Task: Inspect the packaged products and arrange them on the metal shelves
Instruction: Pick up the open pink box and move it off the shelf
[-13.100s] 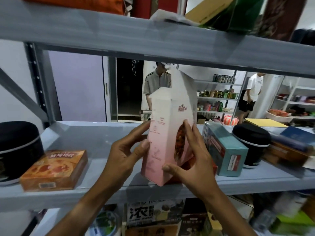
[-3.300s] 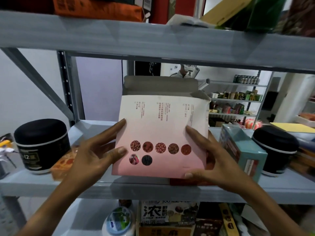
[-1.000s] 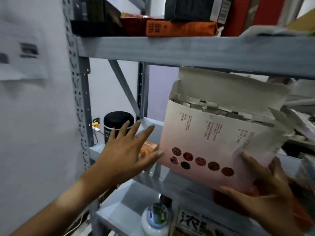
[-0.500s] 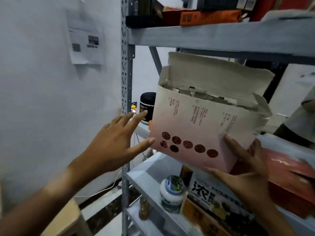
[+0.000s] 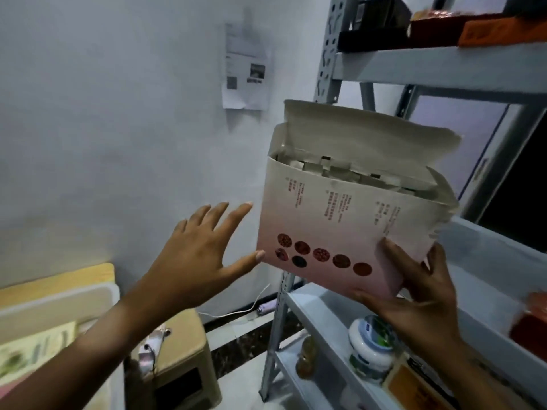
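The metal shelving unit (image 5: pixel 438 69) fills the right side of the view, its perforated upright (image 5: pixel 327 48) standing just beside the white wall (image 5: pixel 103 113). Some arranging looks done already: dark and orange boxes (image 5: pixel 503 28) sit along the top shelf's front edge, a white jar with a green and blue label (image 5: pixel 371 347) stands near the front edge of a lower shelf, and a red package (image 5: pixel 529 321) (blurred) lies at the right end of the shelf above it.

The piece in hand is a pink-and-white carton (image 5: pixel 346 226) with its top flap standing open, so the folded sachets inside show along the mouth. It is held tilted in the air in front of the shelves, near the unit's left corner, and rests on no shelf. I judge this to be the inspection step for this one package, with its placement still to come and the flap not yet closed.

The right hand (image 5: pixel 414 297) supports the carton from below at its lower right corner, thumb laid on the front panel and fingers curled behind. The left hand (image 5: pixel 201 255) is spread flat with straight fingers, gripping nothing; its thumb tip comes up to the carton's lower left corner, though whether it actually touches I cannot tell.

Off the shelves, at lower left, a beige stool (image 5: pixel 183 350) and a pale bin (image 5: pixel 59 303) stand on the floor, and a printed sheet (image 5: pixel 245 66) is stuck on the wall.
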